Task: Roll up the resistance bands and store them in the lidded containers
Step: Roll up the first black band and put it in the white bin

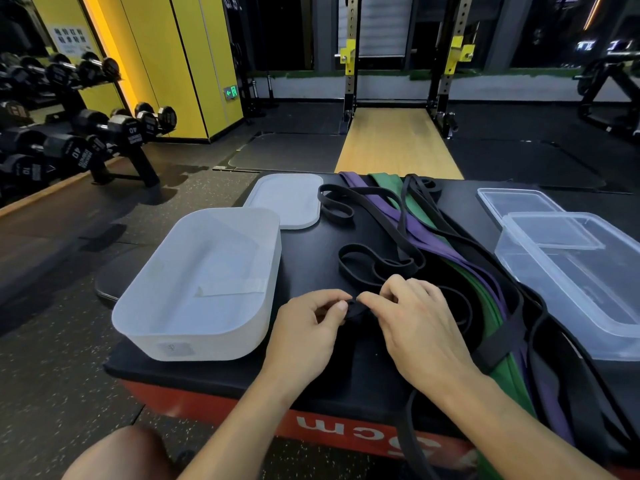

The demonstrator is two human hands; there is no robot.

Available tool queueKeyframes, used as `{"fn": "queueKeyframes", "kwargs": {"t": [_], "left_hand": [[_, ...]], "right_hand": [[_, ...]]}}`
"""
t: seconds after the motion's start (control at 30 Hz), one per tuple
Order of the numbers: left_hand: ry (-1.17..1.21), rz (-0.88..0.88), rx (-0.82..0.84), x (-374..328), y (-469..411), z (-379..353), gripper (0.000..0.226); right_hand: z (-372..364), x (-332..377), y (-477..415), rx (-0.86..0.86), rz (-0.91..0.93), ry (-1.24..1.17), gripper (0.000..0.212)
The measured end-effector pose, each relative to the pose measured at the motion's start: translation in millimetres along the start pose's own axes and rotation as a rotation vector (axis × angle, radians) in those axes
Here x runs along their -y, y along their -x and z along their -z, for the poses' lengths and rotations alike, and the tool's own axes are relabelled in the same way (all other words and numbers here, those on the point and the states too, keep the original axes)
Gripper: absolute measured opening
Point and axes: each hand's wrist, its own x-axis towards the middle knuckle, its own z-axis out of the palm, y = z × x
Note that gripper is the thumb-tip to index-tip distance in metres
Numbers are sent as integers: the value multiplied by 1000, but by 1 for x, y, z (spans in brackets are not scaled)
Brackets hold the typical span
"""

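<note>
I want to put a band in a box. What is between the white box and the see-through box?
In the head view, the band pile and both hands, left hand and right hand, lie between the white box and clear box.

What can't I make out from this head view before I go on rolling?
- Rolled end of the black band: fingers of the left hand and right hand cover it; how much is rolled is unclear.
- Clear box: right side cut off by the frame edge.
- Green band and purple band: partly under black bands; ends run off the bottom edge.
- White box label: too small.
</note>
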Motion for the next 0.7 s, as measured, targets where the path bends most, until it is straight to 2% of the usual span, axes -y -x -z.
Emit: {"fn": "queueKeyframes", "kwargs": {"t": [0.33,0.5,0.7], "left_hand": [[-92,-64,55,-1,-1,2,26],[-48,-88,85,-5,-1,1,25],[3,-83,102,-2,-1,4,23]], "right_hand": [[-1,-2,-4,142,41,-211,33],[4,1,-2,204,-6,-187,41],[16,6,-2,248,-33,-226,39]]}}
